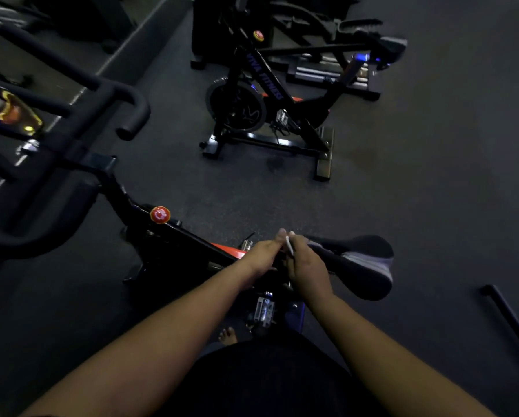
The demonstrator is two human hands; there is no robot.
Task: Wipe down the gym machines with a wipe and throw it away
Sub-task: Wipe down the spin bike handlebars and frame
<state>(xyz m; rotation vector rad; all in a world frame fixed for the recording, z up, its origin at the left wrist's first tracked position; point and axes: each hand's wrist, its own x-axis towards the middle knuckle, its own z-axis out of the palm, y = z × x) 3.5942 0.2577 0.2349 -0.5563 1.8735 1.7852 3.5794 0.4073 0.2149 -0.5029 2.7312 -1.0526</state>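
White wipe edge-on, mostly hidden | both hands pinch it | dim

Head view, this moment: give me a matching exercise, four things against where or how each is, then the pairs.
Things:
1. wipe
2. near bike's saddle
3. near bike's red knob
4. second bike

Places or states:
A. on the frame below the handlebars
B. standing farther off on the floor
C. pinched between the left hand and right hand
D. just right of the hands

Pairs: 1-C, 2-D, 3-A, 4-B
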